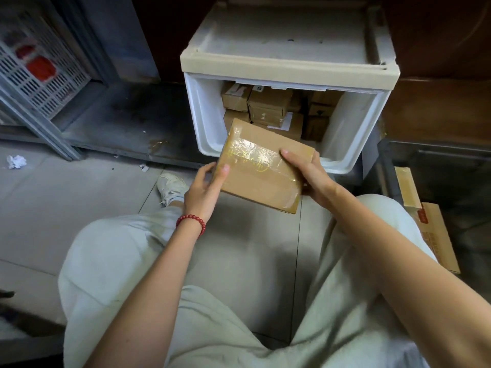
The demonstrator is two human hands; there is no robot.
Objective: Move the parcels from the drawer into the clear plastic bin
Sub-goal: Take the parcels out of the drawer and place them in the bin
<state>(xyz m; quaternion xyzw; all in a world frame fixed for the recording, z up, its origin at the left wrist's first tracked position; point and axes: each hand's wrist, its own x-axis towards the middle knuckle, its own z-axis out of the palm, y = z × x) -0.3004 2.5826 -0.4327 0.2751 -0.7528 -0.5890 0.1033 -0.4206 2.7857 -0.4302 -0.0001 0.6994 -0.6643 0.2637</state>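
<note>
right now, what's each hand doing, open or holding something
Left hand: holds the left edge of the flat brown cardboard parcel with glossy tape.
Right hand: holds the same parcel's right edge.

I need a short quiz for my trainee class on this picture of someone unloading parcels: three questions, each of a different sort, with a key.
1. True or false: only the left hand holds the taped parcel.
2. Which wrist wears the red bead bracelet? A) left B) right C) neither
3. Fill the gap: the other parcels lie in the white ____.
Key: 1 false, the right hand grips it too; 2 A; 3 drawer.
</note>
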